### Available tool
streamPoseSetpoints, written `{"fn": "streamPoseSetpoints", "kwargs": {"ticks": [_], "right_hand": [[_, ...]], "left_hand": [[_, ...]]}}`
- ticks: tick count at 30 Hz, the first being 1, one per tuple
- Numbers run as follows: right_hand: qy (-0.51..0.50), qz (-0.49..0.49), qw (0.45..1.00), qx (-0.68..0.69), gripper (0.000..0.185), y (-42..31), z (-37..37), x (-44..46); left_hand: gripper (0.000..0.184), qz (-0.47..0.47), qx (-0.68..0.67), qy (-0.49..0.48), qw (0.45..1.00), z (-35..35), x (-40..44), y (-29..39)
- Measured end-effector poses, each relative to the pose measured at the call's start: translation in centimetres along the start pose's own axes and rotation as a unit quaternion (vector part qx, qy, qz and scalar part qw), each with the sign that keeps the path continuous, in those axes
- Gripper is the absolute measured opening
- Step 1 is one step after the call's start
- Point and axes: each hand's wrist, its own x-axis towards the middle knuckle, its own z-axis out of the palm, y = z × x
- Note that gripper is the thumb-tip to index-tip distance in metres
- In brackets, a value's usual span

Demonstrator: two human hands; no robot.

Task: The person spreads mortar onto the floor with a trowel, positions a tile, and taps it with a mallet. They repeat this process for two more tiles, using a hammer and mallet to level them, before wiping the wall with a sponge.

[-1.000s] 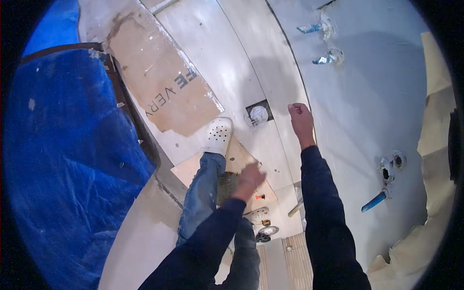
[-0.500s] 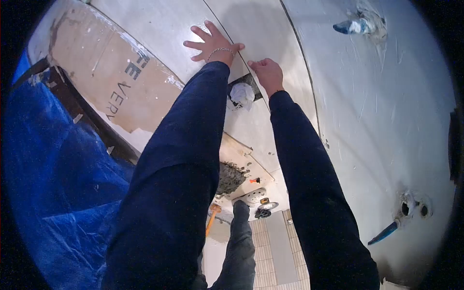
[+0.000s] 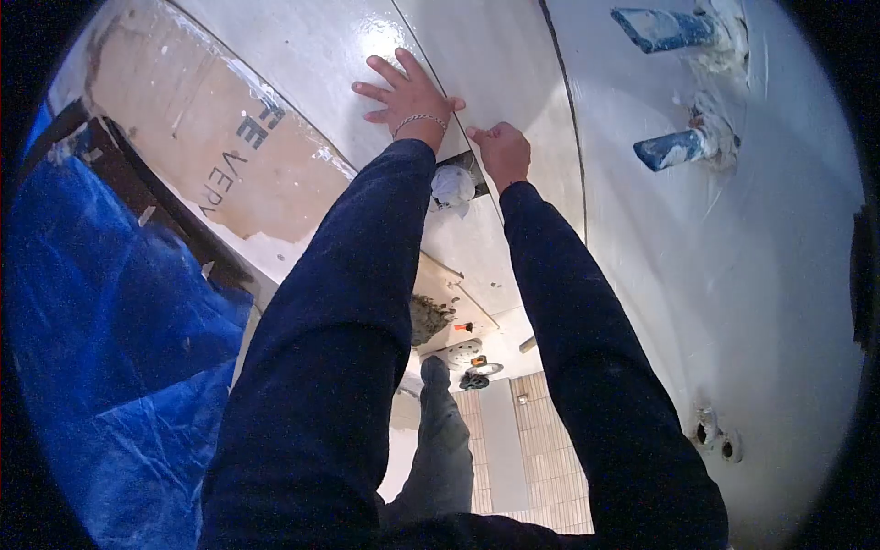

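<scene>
My left hand (image 3: 414, 103) lies on a large pale tile (image 3: 312, 64) with its fingers spread and its thumb at the seam. A chain bracelet circles that wrist. Just across the seam, my right hand (image 3: 504, 154) is closed, its thumb pointing at the joint (image 3: 440, 75) between the tiles. Whatever may be inside its curled fingers is hidden. Below the two hands, a white crumpled wad (image 3: 452, 187) sits in a dark square opening (image 3: 473, 172) in the tiles.
Blue pipe stubs (image 3: 674, 151) jut from the pale wall at the right. Blue tarp (image 3: 110, 312) and a lettered brown board (image 3: 202, 119) lie left. Grey mortar (image 3: 429, 319), an orange-handled item (image 3: 465, 327) and a clog (image 3: 458, 351) on my foot are below.
The view has shifted, bringing more blue pipe stubs in at the upper right. My right hand has moved slightly down and left in view; my left hand stays spread on the tile.
</scene>
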Motion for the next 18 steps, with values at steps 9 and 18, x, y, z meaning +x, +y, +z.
{"fn": "streamPoseSetpoints", "kwargs": {"ticks": [9,18], "right_hand": [[-0.019,0.02,1.0,0.004,0.039,-0.72,-0.35,-0.14],[-0.012,-0.008,0.999,-0.031,0.044,0.12,0.27,0.36]], "left_hand": [[0.118,0.014,0.012,0.0,1.0,0.17,-0.1,-0.25],[0.122,0.012,0.008,0.012,1.0,0.15,-0.35,-0.3]]}}
